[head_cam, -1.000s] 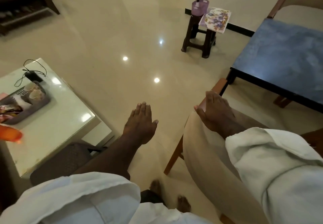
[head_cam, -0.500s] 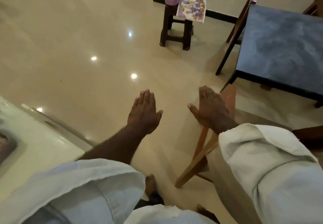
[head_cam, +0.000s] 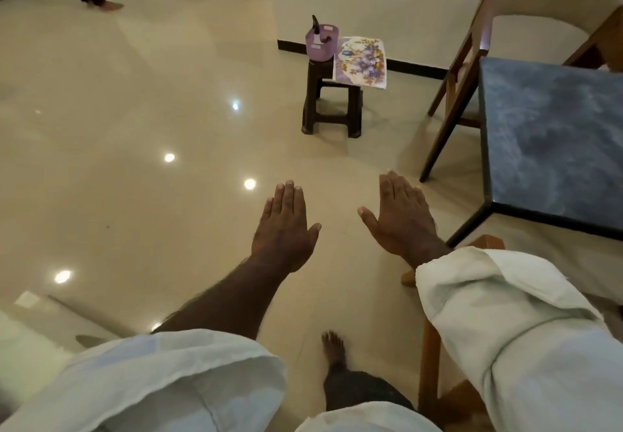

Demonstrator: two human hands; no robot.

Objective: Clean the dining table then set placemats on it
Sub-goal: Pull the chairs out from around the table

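Note:
The dining table (head_cam: 546, 134) with a dark blue-grey marbled top stands at the right, its top bare. A floral placemat (head_cam: 360, 62) hangs over a dark stool (head_cam: 332, 108) farther ahead, beside a purple container (head_cam: 321, 42). My left hand (head_cam: 285, 229) and my right hand (head_cam: 401, 219) are both held out flat, palms down, over the floor, fingers straight and holding nothing. My right hand is just left of the table's near corner.
A wooden chair (head_cam: 472, 70) stands at the table's far left side, and another chair's wooden frame (head_cam: 431, 364) is under my right sleeve. My bare foot (head_cam: 333, 354) is on the glossy floor. Another person's foot (head_cam: 108, 5) is far left.
My view has swung right and forward: the white side table has slid out of view. My right hand has come off the chair back and both hands now hover flat.

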